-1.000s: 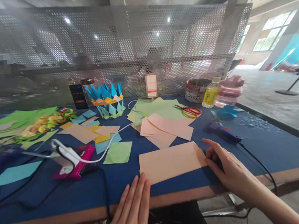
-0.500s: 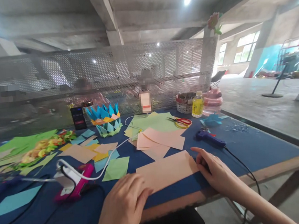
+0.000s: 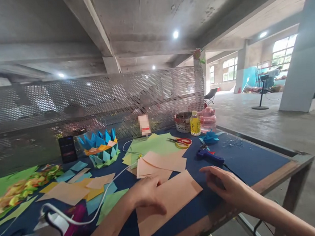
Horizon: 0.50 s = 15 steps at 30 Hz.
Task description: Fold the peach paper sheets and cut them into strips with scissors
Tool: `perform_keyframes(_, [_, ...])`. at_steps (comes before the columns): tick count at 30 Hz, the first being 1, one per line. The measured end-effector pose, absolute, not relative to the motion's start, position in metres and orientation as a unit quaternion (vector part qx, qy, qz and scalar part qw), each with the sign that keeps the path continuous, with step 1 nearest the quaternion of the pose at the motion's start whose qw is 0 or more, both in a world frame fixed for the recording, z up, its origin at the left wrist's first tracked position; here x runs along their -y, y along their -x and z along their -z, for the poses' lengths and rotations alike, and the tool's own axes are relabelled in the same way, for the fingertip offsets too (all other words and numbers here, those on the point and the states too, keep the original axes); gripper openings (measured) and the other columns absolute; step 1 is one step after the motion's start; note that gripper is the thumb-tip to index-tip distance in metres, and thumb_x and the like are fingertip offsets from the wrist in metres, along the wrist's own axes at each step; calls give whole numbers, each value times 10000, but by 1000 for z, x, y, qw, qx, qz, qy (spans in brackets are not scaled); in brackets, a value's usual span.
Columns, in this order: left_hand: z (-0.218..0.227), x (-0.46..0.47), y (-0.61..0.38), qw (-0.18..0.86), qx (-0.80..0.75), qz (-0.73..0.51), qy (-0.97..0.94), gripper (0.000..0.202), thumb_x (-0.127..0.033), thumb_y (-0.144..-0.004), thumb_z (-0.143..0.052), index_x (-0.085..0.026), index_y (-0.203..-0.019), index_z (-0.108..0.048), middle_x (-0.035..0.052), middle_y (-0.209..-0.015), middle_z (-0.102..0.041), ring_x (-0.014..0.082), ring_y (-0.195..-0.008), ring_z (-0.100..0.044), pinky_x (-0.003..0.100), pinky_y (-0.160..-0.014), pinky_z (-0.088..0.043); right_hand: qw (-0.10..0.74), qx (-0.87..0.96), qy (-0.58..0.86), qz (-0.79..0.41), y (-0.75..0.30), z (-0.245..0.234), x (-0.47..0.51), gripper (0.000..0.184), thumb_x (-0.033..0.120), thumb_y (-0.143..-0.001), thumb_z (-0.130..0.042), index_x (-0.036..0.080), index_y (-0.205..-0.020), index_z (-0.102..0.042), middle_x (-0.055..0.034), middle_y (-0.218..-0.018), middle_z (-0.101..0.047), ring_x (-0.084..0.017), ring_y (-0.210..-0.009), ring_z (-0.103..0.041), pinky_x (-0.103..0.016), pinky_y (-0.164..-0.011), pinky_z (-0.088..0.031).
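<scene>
A long peach-coloured paper sheet [image 3: 177, 200] lies slanted on the blue table in front of me, with a second edge showing beneath its lower left end. My left hand [image 3: 148, 193] is over its left part, thumb apart from the fingers, the fingertips close to a pile of peach paper [image 3: 163, 163]. To the right of the sheet, my right hand [image 3: 225, 183] hovers with its index finger stretched out and the others loosely bent. It holds nothing. Just beyond it lies a blue-handled glue gun [image 3: 211, 156] with a black cord.
Red-and-yellow-handled scissors [image 3: 182, 141] rest on green paper [image 3: 146, 146]. A blue folded-paper basket [image 3: 102, 151], a phone [image 3: 67, 149], a yellow bottle [image 3: 195, 124] and a wicker basket [image 3: 182, 123] stand farther back. A white cable [image 3: 106, 191] crosses the left side near a magenta object [image 3: 76, 226].
My left hand has moved forward from the sheet's left end, over its upper edge. The sheet has turned to a steeper slant. My right hand has come away from its right end. The view has shifted.
</scene>
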<state>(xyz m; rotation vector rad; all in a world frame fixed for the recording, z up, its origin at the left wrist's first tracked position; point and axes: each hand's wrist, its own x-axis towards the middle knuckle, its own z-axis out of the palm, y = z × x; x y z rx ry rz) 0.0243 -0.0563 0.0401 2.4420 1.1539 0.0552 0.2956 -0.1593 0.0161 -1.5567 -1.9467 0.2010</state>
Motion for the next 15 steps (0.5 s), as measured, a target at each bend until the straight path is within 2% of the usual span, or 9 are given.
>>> perform_keyframes(2, [-42, 56, -23, 290, -391, -16, -874, 303, -344, -500, -745, -182, -739, -654, 11, -768, -677, 237, -730, -629, 232, -492, -342, 294, 754, 586, -32, -296, -33, 144, 247, 211, -883, -424, 187, -1065, -589, -60, -943, -651, -171, -841, -615, -300, -757, -477])
perform_keyframes(4, [-45, 57, -18, 393, -359, -39, -846, 227, -308, -559, -721, -169, -732, -671, 5, -751, -684, 221, -726, -633, 223, -499, -355, 238, 779, 580, 1, -293, -54, 118, 221, 183, -882, -429, 185, -993, -619, -57, -949, -653, -167, -854, -615, -276, -741, -468])
perform_keyframes(6, [-49, 57, -12, 503, -333, -92, -792, 257, -309, -598, -726, -161, -804, -685, 20, -829, -704, 221, -785, -640, 226, -565, -416, 158, 776, 611, 31, -289, -72, 84, 214, 153, -881, -445, 192, -978, -632, -37, -956, -656, -146, -871, -613, -245, -757, -458])
perform_keyframes(9, [-50, 52, -3, 624, -338, -217, -671, 370, -353, -602, -777, -153, -895, -673, 61, -925, -714, 217, -824, -652, 264, -670, -484, 112, 755, 645, 44, -283, -83, 26, 176, 164, -897, -477, 152, -906, -652, -69, -955, -653, -181, -926, -608, -298, -821, -459])
perform_keyframes(11, [-46, 45, 0, 665, -340, -324, -581, 414, -360, -593, -804, -146, -916, -660, 80, -914, -719, 215, -806, -661, 295, -706, -507, 90, 728, 678, 50, -281, -79, -9, 187, 245, -922, -498, 138, -1013, -621, -78, -1037, -630, -194, -954, -601, -362, -835, -483])
perform_keyframes(12, [-43, 41, 0, 677, -336, -373, -538, 421, -356, -593, -810, -142, -921, -655, 85, -894, -722, 216, -795, -665, 307, -718, -513, 80, 711, 696, 51, -281, -74, -23, 263, 310, -906, -542, 148, -1111, -574, -74, -1113, -598, -193, -959, -599, -396, -820, -504])
perform_keyframes(15, [-34, 31, -2, 707, -315, -443, -453, 411, -311, -610, -809, -112, -931, -647, 110, -835, -727, 237, -764, -679, 341, -717, -527, 65, 667, 740, 52, -282, -56, -52, 336, 319, -896, -560, 144, -1182, -536, -95, -1175, -565, -210, -989, -591, -406, -823, -508])
